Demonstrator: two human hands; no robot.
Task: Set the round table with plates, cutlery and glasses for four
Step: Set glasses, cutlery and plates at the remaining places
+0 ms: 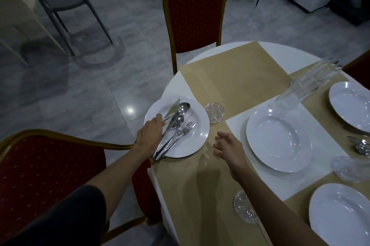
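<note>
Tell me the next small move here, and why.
Probably lift one piece from the cutlery heaped on the plate and lay it on the mat beside it. The left hand already touches the handles, the right hand hovers open nearby, and the pieces are all piled together on that plate.

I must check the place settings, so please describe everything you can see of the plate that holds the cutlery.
The plate with the cutlery is round, white and glossy, like glazed ceramic, with a broad rim. It lies flat at the left edge of the round table, partly on a beige placemat. A loose bundle of cutlery lies across it: a knife, spoons and forks, their handles passing over the near rim. The left hand rests on its left rim and the handles. A small cut-glass dish stands close beside its right rim.
</note>
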